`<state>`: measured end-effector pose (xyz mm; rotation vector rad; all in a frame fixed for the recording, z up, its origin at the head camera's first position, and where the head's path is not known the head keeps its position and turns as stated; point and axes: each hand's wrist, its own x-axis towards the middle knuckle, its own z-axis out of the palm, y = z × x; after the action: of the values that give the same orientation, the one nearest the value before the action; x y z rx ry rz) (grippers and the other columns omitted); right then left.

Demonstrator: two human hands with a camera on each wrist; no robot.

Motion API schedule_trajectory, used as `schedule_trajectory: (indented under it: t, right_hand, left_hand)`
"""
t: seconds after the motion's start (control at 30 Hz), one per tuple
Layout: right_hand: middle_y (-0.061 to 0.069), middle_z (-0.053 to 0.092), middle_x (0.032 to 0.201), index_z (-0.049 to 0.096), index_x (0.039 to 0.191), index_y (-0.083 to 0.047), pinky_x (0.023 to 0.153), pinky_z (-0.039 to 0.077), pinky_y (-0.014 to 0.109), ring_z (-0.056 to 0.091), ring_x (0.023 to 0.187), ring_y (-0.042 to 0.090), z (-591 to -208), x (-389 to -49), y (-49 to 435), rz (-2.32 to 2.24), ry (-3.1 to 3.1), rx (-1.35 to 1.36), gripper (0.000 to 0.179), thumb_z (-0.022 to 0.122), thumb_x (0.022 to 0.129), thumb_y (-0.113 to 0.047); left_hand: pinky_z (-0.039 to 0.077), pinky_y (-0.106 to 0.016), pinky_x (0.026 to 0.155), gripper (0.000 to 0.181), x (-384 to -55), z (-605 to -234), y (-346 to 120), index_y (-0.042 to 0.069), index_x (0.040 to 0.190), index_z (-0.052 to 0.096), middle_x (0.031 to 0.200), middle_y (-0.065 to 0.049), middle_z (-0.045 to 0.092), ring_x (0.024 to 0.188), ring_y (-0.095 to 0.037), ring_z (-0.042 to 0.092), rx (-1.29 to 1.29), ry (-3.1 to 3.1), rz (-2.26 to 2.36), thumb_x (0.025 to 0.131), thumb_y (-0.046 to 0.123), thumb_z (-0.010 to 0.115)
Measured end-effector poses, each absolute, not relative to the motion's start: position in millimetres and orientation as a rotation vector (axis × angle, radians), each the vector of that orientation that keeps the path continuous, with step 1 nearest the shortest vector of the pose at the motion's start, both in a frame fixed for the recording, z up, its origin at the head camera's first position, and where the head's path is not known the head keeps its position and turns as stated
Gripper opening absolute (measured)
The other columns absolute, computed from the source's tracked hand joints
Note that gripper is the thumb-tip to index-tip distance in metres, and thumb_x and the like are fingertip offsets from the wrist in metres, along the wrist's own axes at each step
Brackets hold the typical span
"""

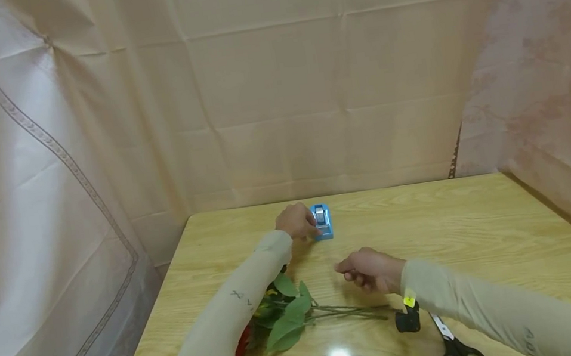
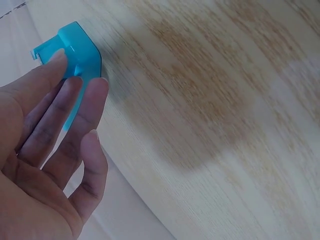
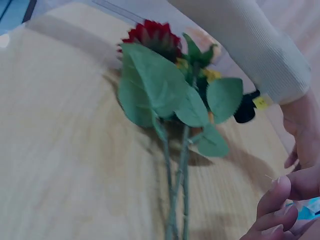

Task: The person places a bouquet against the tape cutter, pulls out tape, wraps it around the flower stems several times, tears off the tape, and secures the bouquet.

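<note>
Tape dispenser (image 1: 326,221): stands on the table (image 1: 432,225) near its far edge. Blue, glossy, apparently plastic, block-like, with a fine toothed edge (image 2: 38,59) at one end. A roll of tape (image 1: 320,215) sits in it.

Left hand (image 1: 295,221): at the dispenser's left side, thumb and nearest fingers bent onto its body, the outer fingers curved free. Grip judged light.

Right hand (image 1: 370,271): nearer the person than the dispenser and to its right. Thumb and forefinger are pinched together with a thin pale sliver (image 3: 270,177) at their tips, judged to be the end of a clear strip. Its full length cannot be made out.

Step in hand, on this evidence: drawing tape off the roll. The next move calls for a steady dispenser and a clean tear across the teeth; a slack strip could fold and stick to itself.

Bunch of flowers (image 1: 288,325): nearer the person than the dispenser, mostly to its left, lying down. Leaves broad, matt and fabric-like; red bloom (image 3: 152,40) with layered, pointed petals; stems (image 1: 351,309) thin and wiry. Judged artificial.

Scissors (image 1: 449,340): nearer the person, right of the dispenser; metal blade, black looped handles.

Table surface: pale wood grain, smooth enough to show glare. Beyond the dispenser hangs creased beige cloth (image 1: 262,85).
</note>
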<state>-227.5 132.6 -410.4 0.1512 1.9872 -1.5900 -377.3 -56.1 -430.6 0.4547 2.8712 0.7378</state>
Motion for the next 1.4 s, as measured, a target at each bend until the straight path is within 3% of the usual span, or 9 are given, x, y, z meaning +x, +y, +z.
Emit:
schedule_trajectory:
  t: [0.33,0.63,0.97,1.4]
  right_hand:
    - [-0.004,0.053,0.065,0.064,0.081,-0.010,0.052,0.030,0.021,0.038,0.056,0.008,-410,-209,134,-1.610,2.008,0.137,0.020,0.066,0.099,-0.020]
    - [-0.004,0.052,0.064,0.063,0.079,-0.010,0.048,0.026,0.018,0.036,0.053,0.006,-414,-189,134,-1.646,1.968,0.141,0.021,0.064,0.099,-0.018]
    - [-0.005,0.051,0.064,0.060,0.074,-0.014,0.050,0.026,0.020,0.034,0.054,0.007,-410,-174,135,-1.583,1.973,0.102,0.026,0.064,0.099,-0.022]
    - [-0.005,0.052,0.065,0.062,0.075,-0.013,0.051,0.028,0.021,0.035,0.055,0.008,-420,-160,141,-1.586,2.014,0.117,0.025,0.066,0.098,-0.022]
  left_hand:
    - [0.057,-0.038,0.075,0.020,-374,-424,-55,0.013,0.096,0.081,0.097,0.000,0.077,0.066,-0.017,0.073,0.430,2.856,0.733,0.083,0.026,0.088]
    - [0.056,-0.034,0.066,0.016,-375,-430,-59,0.013,0.090,0.081,0.088,0.002,0.076,0.064,-0.017,0.072,0.463,2.860,0.746,0.083,0.026,0.088]
    - [0.057,-0.041,0.076,0.016,-375,-426,-60,0.013,0.093,0.081,0.093,0.001,0.076,0.066,-0.018,0.073,0.459,2.858,0.749,0.084,0.025,0.087]
    - [0.055,-0.034,0.067,0.016,-373,-423,-58,0.013,0.091,0.081,0.091,0.001,0.076,0.066,-0.018,0.073,0.472,2.885,0.695,0.084,0.026,0.087]
